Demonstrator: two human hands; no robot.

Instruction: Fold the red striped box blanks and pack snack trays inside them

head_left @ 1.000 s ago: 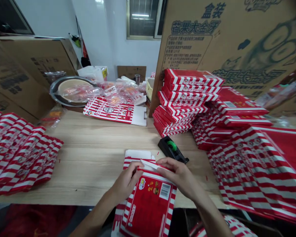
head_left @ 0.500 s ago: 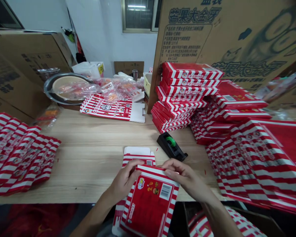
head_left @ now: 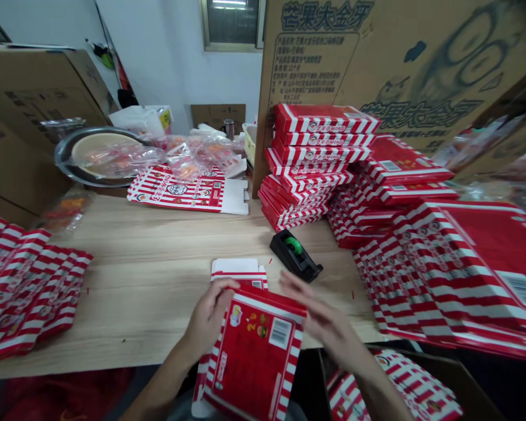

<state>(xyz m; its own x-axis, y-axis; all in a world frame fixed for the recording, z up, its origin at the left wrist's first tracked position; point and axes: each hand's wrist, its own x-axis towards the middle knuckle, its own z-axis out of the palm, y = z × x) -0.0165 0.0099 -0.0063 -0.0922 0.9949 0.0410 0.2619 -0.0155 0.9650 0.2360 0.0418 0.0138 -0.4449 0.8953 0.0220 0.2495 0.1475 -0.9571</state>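
Left hand (head_left: 208,318) clamped on top-left edge of red striped carton (head_left: 256,356), carton tilted up over table edge. Right hand (head_left: 318,310) open, blurred, apart from left, just off carton's right edge. White-flapped striped end (head_left: 239,269) lies behind on table (head_left: 158,251), can't tell if same carton. Tape dispenser (head_left: 293,255) near. Flat carton piles (head_left: 442,275) right, (head_left: 26,286) left; stacked trays (head_left: 311,164) beyond.

Tape dispenser (head_left: 294,255) on the wooden surface (head_left: 149,245), beside stacked striped boxes (head_left: 302,175); plastic packets (head_left: 188,158) by a steel tray (head_left: 59,155); cardboard carton (head_left: 377,58) upright behind.
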